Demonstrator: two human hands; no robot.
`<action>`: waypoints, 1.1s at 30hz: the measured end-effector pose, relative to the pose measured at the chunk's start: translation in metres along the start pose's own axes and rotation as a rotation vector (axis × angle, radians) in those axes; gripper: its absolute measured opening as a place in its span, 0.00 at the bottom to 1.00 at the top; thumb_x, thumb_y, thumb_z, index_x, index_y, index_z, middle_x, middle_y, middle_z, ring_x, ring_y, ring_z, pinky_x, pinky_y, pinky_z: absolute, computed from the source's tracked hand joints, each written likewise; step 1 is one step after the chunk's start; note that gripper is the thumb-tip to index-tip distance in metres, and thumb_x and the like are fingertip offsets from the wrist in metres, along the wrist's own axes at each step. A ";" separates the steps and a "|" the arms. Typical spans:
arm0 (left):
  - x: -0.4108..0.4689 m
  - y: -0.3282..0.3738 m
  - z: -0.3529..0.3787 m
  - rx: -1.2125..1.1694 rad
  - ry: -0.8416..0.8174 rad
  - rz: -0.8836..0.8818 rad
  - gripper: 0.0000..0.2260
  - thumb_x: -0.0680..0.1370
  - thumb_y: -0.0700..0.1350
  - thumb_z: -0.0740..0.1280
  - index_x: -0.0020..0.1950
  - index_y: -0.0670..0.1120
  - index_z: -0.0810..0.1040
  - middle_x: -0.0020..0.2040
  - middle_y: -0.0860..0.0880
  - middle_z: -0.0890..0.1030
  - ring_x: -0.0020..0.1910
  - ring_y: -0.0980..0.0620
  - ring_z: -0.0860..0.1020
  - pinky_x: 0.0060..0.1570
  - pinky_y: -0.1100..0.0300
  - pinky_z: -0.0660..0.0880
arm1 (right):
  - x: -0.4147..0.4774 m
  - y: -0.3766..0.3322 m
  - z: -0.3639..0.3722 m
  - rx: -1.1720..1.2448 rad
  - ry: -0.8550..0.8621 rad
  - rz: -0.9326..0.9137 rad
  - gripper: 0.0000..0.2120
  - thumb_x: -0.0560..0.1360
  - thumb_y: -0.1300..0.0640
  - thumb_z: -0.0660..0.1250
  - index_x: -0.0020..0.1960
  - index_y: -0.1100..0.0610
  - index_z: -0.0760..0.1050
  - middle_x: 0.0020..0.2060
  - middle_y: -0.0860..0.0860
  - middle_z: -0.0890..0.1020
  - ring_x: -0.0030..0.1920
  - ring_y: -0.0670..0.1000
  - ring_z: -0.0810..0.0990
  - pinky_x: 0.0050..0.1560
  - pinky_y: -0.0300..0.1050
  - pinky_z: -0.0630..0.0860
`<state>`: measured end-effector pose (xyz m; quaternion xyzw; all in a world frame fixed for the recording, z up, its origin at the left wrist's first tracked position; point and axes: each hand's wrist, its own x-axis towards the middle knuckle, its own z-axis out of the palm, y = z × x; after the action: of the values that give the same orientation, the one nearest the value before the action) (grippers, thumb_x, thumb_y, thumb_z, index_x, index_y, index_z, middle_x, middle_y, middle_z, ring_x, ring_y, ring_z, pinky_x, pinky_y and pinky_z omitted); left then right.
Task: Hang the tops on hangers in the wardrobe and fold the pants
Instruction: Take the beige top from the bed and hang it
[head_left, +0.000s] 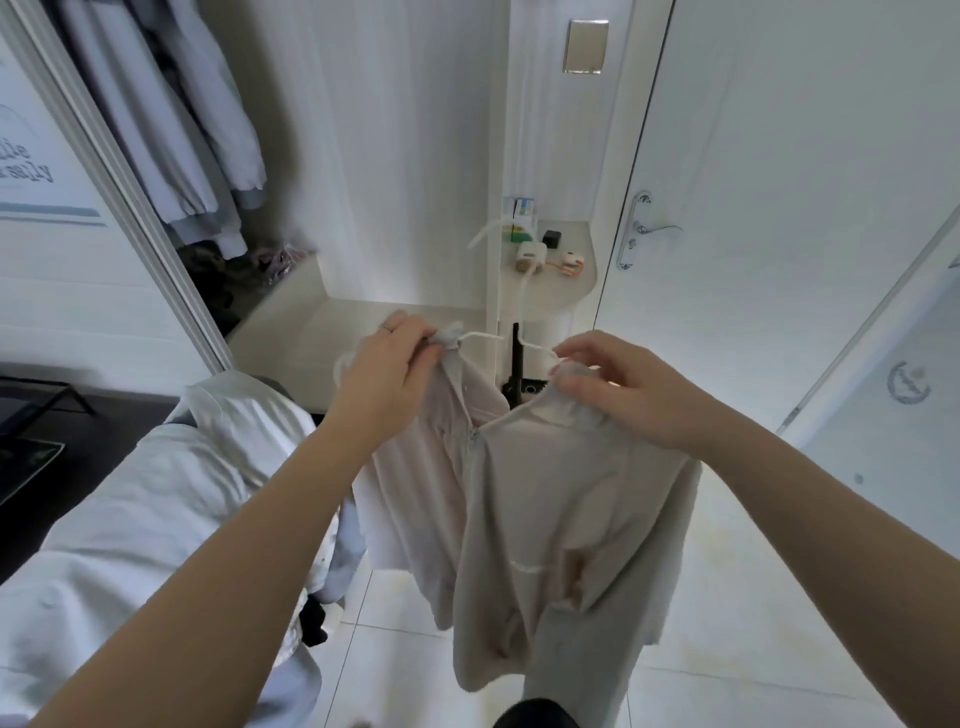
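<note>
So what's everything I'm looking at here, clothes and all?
top: one, pale beige with a zip, held up in the middle
hanger: one, white, inside the top's neck
hanging clothes: several, grey-white, in the wardrobe, upper left
clothes pile: one, white, lower left
shelf: one, cream, behind the top
small items: a few, mixed colours, on the shelf
door: one, white, right
door handle: one, silver, on the door
wall plate: one, silvery, top centre
floor tiles: white, below
left hand: fingers pinch one shoulder of the top
right hand: fingers pinch the other shoulder
</note>
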<state>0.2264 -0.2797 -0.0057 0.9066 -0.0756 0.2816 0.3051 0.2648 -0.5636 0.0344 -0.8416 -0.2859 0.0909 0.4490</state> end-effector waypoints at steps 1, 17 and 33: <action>0.006 -0.004 -0.006 -0.014 0.039 -0.015 0.02 0.82 0.40 0.65 0.50 0.45 0.76 0.45 0.50 0.74 0.40 0.55 0.70 0.41 0.60 0.64 | -0.002 0.005 -0.008 -0.067 0.009 0.016 0.05 0.80 0.49 0.67 0.54 0.46 0.78 0.50 0.42 0.83 0.47 0.46 0.81 0.48 0.39 0.76; 0.184 -0.052 -0.070 -0.157 0.259 -0.070 0.07 0.81 0.48 0.67 0.58 0.48 0.78 0.53 0.53 0.83 0.53 0.53 0.80 0.57 0.55 0.74 | 0.134 -0.079 -0.024 0.448 0.242 -0.005 0.11 0.81 0.57 0.66 0.42 0.63 0.78 0.38 0.49 0.80 0.39 0.45 0.79 0.40 0.37 0.75; 0.328 -0.130 -0.195 -0.158 0.228 0.139 0.16 0.79 0.51 0.70 0.65 0.50 0.75 0.60 0.54 0.79 0.60 0.56 0.75 0.62 0.61 0.71 | 0.410 -0.237 0.002 0.399 0.544 -0.223 0.11 0.79 0.60 0.60 0.43 0.55 0.80 0.46 0.51 0.81 0.46 0.46 0.79 0.48 0.40 0.72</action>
<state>0.4483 -0.0479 0.2378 0.8345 -0.1249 0.3963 0.3617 0.5053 -0.2288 0.2673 -0.6944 -0.2225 -0.1319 0.6715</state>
